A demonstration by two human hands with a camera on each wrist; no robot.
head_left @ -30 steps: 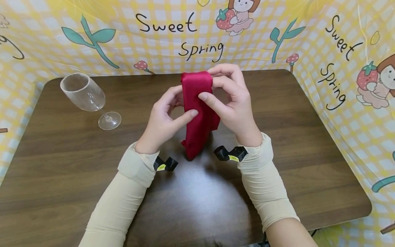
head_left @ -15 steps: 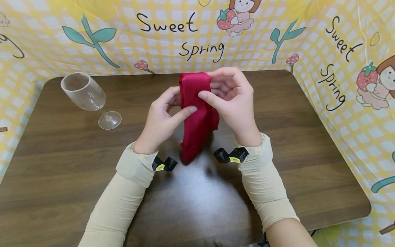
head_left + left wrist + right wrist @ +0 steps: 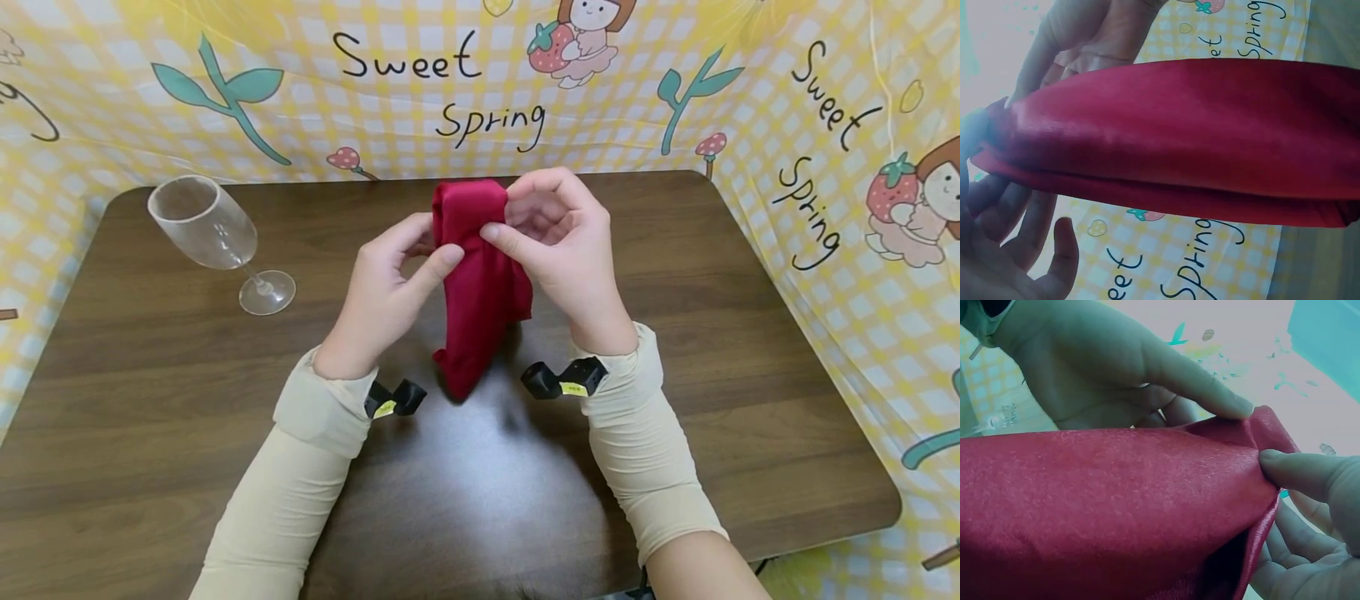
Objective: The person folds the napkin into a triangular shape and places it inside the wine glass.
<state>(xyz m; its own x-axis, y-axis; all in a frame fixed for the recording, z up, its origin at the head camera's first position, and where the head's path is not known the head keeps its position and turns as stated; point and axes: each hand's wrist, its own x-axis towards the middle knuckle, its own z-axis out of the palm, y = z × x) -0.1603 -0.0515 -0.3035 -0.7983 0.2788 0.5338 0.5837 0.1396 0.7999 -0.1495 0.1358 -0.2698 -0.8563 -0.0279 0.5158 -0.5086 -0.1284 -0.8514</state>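
Note:
A red satin cloth (image 3: 480, 292), folded into a narrow strip, hangs in front of me over the table, its lower end tapering to a point. My left hand (image 3: 382, 283) pinches the upper left edge, thumb on the near face and fingers behind. On the other side my right hand (image 3: 566, 250) pinches the upper right edge between thumb and fingers. Close up in the right wrist view, the right thumb (image 3: 1300, 472) presses a crease at the cloth's end, near the left thumb (image 3: 1232, 403). Layers of the fold show along the cloth's long edge in the left wrist view.
A clear stemmed glass (image 3: 210, 229) stands at the back left of the dark wooden table (image 3: 750, 358). A yellow checked curtain (image 3: 315, 100) with printed drawings and lettering hangs behind the table and along its sides.
The cloth's top has shifted slightly left and down. My left hand has moved a little left, its thumb sliding toward the cloth's left edge. The glass has stayed put.

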